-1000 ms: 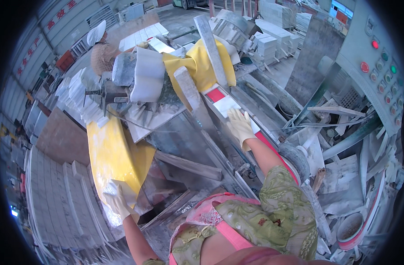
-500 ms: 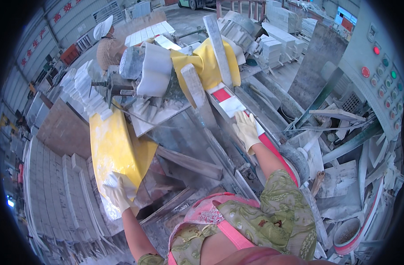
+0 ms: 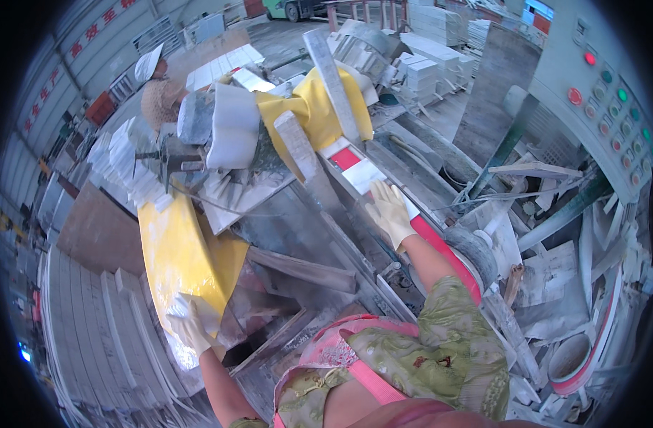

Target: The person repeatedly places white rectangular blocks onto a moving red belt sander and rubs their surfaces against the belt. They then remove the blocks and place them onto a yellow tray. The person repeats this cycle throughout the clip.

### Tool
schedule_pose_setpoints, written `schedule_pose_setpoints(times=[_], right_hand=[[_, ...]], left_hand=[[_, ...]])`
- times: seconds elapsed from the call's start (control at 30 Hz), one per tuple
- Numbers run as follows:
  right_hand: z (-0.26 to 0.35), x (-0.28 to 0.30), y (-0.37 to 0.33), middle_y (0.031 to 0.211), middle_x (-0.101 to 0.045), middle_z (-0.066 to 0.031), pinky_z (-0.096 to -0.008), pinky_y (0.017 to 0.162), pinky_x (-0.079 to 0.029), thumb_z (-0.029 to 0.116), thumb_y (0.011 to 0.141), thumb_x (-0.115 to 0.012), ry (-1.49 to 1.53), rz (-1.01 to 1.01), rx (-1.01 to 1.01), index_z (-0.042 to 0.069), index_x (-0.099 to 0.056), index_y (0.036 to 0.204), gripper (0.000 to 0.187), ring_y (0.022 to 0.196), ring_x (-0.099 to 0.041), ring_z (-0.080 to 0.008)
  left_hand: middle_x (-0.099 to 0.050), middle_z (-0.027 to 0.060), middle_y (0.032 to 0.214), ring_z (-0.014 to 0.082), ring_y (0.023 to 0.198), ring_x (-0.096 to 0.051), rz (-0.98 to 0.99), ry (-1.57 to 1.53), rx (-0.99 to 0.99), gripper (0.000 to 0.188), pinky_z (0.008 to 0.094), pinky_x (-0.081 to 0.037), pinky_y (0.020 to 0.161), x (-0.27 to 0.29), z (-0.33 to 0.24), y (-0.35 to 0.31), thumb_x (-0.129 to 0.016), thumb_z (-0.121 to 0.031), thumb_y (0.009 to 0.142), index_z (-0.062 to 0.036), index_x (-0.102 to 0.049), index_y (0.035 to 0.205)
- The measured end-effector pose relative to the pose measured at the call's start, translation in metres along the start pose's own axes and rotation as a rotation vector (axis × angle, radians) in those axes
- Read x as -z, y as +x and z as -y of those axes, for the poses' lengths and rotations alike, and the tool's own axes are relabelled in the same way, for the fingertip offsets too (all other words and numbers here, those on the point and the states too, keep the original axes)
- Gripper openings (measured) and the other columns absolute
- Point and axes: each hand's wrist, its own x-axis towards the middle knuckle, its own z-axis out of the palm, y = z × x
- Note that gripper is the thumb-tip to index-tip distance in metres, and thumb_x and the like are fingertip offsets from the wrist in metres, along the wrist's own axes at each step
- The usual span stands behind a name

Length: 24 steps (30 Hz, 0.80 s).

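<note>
My right hand [image 3: 392,217], in a cream glove, lies with fingers stretched out on a white stone tile [image 3: 414,205] that sits on a narrow red belt [image 3: 448,257]. Just beyond its fingertips is another white tile [image 3: 363,175], flat in the same track. At lower left my left hand [image 3: 187,322], also gloved, is closed against a pale block [image 3: 209,314] on a wet, shiny yellow sheet [image 3: 171,246]. Glove and block blend in colour, so the exact grip is hard to see. Farther up the belt, a yellow cloth [image 3: 319,107] drapes over the machine.
Two upright boards [image 3: 332,82] flank the track. A motor [image 3: 358,50] stands beyond. A control panel [image 3: 612,100] with lit buttons is at right, above broken slabs and scraps. Long stacked slabs [image 3: 91,321] fill the left. A person [image 3: 159,93] in a white hat works at the far left.
The whole view has shifted slightly. My right hand stays on the belt near the tiles, and my left hand remains on the yellow sheet, turned a little over the pale block.
</note>
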Motion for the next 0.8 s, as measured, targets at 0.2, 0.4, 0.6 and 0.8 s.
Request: schedule_pose_setpoints(times=[0.2, 0.4, 0.6, 0.8], right_hand=[[-0.001, 0.001, -0.004, 0.159, -0.044, -0.0176, -0.0467, 0.125, -0.026, 0.039, 0.101, -0.053, 0.008, -0.032, -0.008, 0.002, -0.041, 0.154, 0.065, 0.150, -0.038, -0.0303], [-0.001, 0.006, -0.008, 0.155, -0.048, -0.0179, -0.0487, 0.124, -0.028, 0.036, 0.098, -0.060, 0.041, -0.090, 0.017, 0.000, -0.044, 0.151, 0.065, 0.147, -0.041, -0.0311], [0.001, 0.013, -0.013, 0.155, -0.047, -0.0180, -0.0482, 0.124, -0.028, 0.033, 0.097, -0.060, 0.083, -0.091, 0.022, 0.001, -0.044, 0.151, 0.064, 0.148, -0.040, -0.0316], [0.001, 0.015, -0.016, 0.155, -0.048, -0.0180, -0.0477, 0.123, -0.029, 0.032, 0.097, -0.062, 0.089, -0.107, 0.021, 0.002, -0.045, 0.150, 0.063, 0.147, -0.041, -0.0312]], left_hand=[[-0.037, 0.0257, 0.162, 0.0363, 0.148, -0.039, 0.045, -0.325, -0.003, 0.113, 0.0417, -0.032, 0.122, -0.028, 0.031, 0.026, -0.073, -0.059, 0.085, 0.0061, -0.019, 0.162], [-0.038, 0.0245, 0.162, 0.0367, 0.146, -0.042, 0.063, -0.405, -0.020, 0.113, 0.0420, -0.034, 0.121, -0.048, 0.055, 0.050, -0.073, -0.060, 0.084, 0.0047, -0.021, 0.162], [-0.040, 0.0252, 0.160, 0.0369, 0.145, -0.044, -0.004, -0.222, 0.016, 0.112, 0.0429, -0.036, 0.120, -0.031, 0.035, 0.031, -0.073, -0.059, 0.086, 0.0053, -0.022, 0.161], [-0.040, 0.0276, 0.160, 0.0373, 0.146, -0.042, -0.030, -0.032, -0.008, 0.112, 0.0427, -0.036, 0.119, -0.008, 0.010, 0.010, -0.072, -0.060, 0.086, 0.0058, -0.022, 0.161]])
